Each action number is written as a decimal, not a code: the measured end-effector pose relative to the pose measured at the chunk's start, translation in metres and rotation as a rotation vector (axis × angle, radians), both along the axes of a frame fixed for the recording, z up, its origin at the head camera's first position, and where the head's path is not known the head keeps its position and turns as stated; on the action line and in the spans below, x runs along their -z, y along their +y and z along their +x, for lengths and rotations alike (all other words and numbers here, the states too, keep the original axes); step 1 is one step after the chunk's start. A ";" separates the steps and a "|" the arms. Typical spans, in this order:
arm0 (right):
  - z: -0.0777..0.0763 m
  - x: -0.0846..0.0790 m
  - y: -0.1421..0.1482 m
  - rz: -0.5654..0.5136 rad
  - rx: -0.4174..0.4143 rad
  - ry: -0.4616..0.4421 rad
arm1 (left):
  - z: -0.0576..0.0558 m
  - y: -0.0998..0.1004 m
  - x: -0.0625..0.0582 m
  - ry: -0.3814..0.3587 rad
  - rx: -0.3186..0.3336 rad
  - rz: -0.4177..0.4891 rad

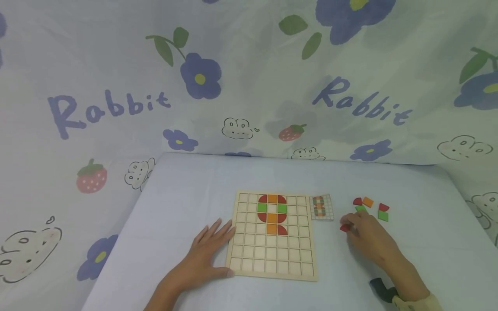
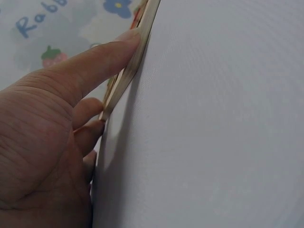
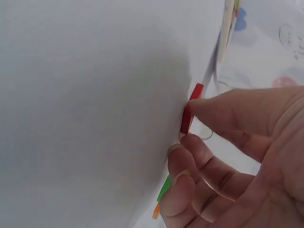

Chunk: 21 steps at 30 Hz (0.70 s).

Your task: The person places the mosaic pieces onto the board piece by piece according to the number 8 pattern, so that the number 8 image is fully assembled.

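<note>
A square wooden grid board point(image 1: 253, 252) lies on the table with red, orange and green pieces set in its upper middle cells. My left hand point(image 1: 204, 255) rests beside it with fingers spread, fingertips at the board's left edge and thumb at the near left corner. In the left wrist view the thumb point(image 2: 99, 66) lies against the board's edge point(image 2: 121, 85). To the right of the board, my right hand point(image 1: 369, 237) pinches a red quarter-circle piece point(image 1: 344, 227). The right wrist view shows that red piece point(image 3: 186, 122) between thumb and finger, close over the table.
A small pattern card point(image 1: 327, 208) lies against the board's upper right side. Beyond the right hand are loose pieces: red point(image 1: 357, 201), orange point(image 1: 367, 201) and green point(image 1: 361, 208), with another red point(image 1: 384, 207) and green point(image 1: 383, 215) farther right. A printed curtain point(image 1: 249, 86) stands behind the table.
</note>
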State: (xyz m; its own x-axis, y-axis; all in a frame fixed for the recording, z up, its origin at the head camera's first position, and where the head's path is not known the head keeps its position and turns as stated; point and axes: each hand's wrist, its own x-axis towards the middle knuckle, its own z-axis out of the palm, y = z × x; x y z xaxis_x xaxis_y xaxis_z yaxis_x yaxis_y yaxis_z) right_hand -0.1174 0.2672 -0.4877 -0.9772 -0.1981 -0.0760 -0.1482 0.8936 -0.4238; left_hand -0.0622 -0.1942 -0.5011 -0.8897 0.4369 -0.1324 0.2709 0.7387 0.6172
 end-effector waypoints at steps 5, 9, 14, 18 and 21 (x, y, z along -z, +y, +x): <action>-0.001 -0.006 0.005 -0.014 0.108 -0.108 | 0.000 0.001 0.000 -0.008 -0.003 -0.012; -0.007 -0.008 0.004 -0.001 0.141 -0.162 | 0.000 0.000 0.000 -0.004 -0.007 -0.008; -0.011 -0.009 0.002 -0.026 0.143 -0.182 | 0.000 0.000 -0.001 0.008 -0.002 0.002; -0.014 -0.009 0.001 -0.051 0.145 -0.201 | 0.001 0.000 0.000 0.012 -0.001 0.014; -0.015 -0.012 0.002 -0.076 0.164 -0.221 | 0.000 0.000 0.000 0.010 0.000 0.015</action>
State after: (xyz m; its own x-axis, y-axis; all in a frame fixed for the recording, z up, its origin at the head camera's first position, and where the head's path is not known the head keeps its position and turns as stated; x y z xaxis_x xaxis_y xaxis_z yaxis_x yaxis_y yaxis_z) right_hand -0.1320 0.2689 -0.4760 -0.9580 -0.0522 -0.2819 0.0989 0.8626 -0.4961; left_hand -0.0617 -0.1943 -0.5011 -0.8912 0.4384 -0.1167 0.2770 0.7295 0.6254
